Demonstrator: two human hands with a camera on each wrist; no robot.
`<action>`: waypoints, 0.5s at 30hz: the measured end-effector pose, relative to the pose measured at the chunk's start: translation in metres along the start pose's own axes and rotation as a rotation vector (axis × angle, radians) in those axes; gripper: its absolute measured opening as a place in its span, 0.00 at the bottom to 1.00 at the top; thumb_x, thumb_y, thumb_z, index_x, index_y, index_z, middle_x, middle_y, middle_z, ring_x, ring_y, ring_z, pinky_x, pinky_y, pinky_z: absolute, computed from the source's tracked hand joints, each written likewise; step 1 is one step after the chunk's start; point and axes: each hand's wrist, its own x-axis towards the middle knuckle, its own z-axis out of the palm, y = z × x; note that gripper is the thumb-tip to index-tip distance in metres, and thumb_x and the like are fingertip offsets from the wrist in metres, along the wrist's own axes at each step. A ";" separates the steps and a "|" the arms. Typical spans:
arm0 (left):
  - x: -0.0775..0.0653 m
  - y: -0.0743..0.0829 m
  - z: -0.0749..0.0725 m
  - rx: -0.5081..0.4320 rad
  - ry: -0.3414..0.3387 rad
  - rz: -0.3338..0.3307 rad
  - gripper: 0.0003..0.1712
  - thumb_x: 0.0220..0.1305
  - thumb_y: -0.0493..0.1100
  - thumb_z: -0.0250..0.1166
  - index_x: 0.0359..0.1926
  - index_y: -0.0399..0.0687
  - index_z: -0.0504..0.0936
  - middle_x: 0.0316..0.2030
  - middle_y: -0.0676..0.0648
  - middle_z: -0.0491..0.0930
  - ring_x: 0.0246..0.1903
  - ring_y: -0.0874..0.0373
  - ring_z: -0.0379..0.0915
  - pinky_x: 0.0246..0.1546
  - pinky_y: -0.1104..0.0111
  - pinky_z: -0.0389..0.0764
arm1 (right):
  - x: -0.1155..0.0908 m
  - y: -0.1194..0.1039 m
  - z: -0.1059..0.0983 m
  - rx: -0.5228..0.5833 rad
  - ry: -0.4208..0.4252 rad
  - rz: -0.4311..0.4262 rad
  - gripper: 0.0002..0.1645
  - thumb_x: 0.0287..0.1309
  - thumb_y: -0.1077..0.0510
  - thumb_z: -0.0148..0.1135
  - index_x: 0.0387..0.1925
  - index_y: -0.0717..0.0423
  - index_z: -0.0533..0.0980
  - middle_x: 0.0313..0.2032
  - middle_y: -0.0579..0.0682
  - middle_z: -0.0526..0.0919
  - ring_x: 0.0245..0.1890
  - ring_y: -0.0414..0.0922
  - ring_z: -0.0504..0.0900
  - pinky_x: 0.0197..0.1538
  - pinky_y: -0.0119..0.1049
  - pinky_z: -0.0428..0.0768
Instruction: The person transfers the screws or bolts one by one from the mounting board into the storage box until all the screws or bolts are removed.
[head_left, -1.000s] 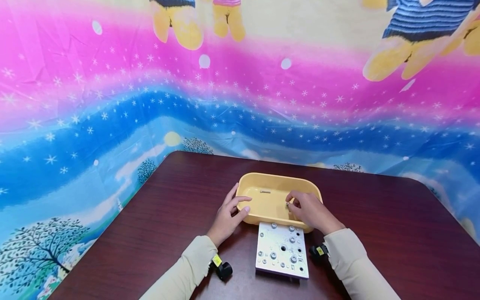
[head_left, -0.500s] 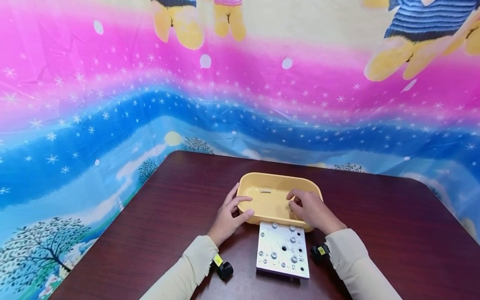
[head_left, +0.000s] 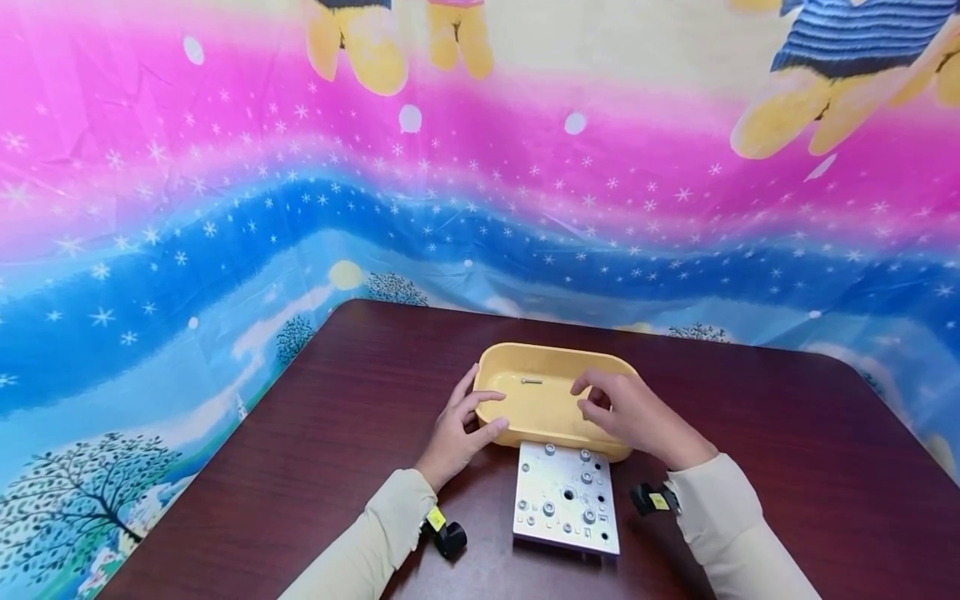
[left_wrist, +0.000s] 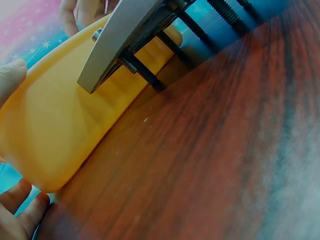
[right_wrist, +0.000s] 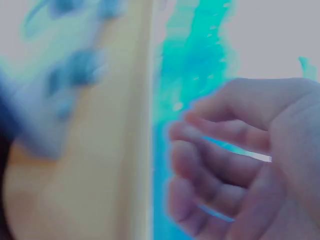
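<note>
Now left hand [head_left: 456, 427] spreads against the tray [head_left: 543, 408], right hand [head_left: 628, 407] bends over it, any pinch unclear: likely a pickup, calling for a clean lift.

The right grip [right_wrist: 245, 160] is holding its fingers [right_wrist: 185, 155] curled near a yellow tray [right_wrist: 110, 185]. A blurred grey plate [right_wrist: 42, 125] with bolts [right_wrist: 85, 69] is showing at upper left; blue cloth [right_wrist: 197, 55] is appearing behind.

Your long sleeves [head_left: 348, 546] are cream with creased cuffs [head_left: 411, 493]; each wrist carries a black camera [head_left: 450, 541] bearing a yellow label [head_left: 436, 520].
</note>
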 end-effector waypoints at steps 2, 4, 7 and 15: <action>0.000 0.000 0.000 0.005 -0.005 0.001 0.22 0.62 0.43 0.67 0.55 0.41 0.79 0.75 0.49 0.44 0.58 0.48 0.72 0.59 0.54 0.69 | -0.005 -0.010 -0.005 0.007 -0.077 0.005 0.10 0.62 0.62 0.58 0.45 0.55 0.77 0.25 0.42 0.77 0.22 0.38 0.73 0.27 0.32 0.75; 0.000 0.000 -0.001 0.010 -0.008 0.000 0.22 0.62 0.43 0.67 0.56 0.40 0.78 0.75 0.49 0.43 0.58 0.50 0.72 0.59 0.55 0.69 | -0.010 -0.021 -0.008 0.002 -0.161 -0.002 0.12 0.61 0.63 0.59 0.46 0.57 0.76 0.24 0.42 0.76 0.21 0.38 0.72 0.27 0.32 0.75; 0.001 0.000 -0.001 0.003 -0.013 0.004 0.22 0.62 0.43 0.67 0.56 0.39 0.78 0.75 0.51 0.43 0.59 0.48 0.72 0.59 0.55 0.69 | -0.016 -0.037 -0.011 -0.016 -0.274 0.001 0.14 0.58 0.63 0.62 0.46 0.56 0.75 0.22 0.41 0.74 0.20 0.36 0.71 0.26 0.31 0.73; 0.001 0.000 0.000 -0.006 -0.014 0.015 0.20 0.62 0.42 0.67 0.55 0.43 0.79 0.75 0.48 0.43 0.59 0.41 0.70 0.58 0.53 0.70 | -0.027 -0.064 -0.006 -0.038 -0.419 0.017 0.08 0.56 0.60 0.64 0.39 0.49 0.77 0.18 0.40 0.71 0.19 0.36 0.69 0.26 0.31 0.71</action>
